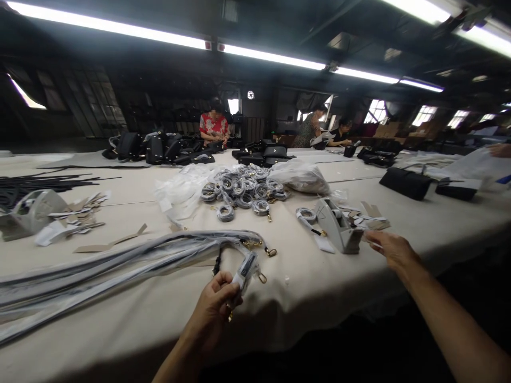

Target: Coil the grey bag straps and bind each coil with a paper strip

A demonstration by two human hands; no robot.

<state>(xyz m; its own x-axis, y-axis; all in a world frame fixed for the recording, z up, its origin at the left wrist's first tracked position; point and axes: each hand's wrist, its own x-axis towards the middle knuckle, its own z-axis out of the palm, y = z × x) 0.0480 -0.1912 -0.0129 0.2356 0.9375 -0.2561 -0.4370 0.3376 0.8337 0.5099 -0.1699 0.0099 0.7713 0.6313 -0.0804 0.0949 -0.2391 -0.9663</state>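
My left hand (223,298) is closed around the end of a plastic-wrapped strap (246,268), with white wrapping at the grip and gold clasps hanging beside my fingers. My right hand (393,250) reaches the front of a grey tape dispenser (339,226), its fingertips pinched on what looks like a short strip of clear tape. Long wrapped straps (151,255) stretch across the table to the left. Left of the dispenser lies one coiled strap (306,215). A pile of coiled straps in plastic (239,189) sits in the middle.
A second tape dispenser (35,210) and paper strips (82,215) are at the left. Clear plastic bags (299,178) flank the pile. Black bags (405,183) lie at right, with more (130,146) behind. Several people work across the table; another person's hand (501,150) shows at far right.
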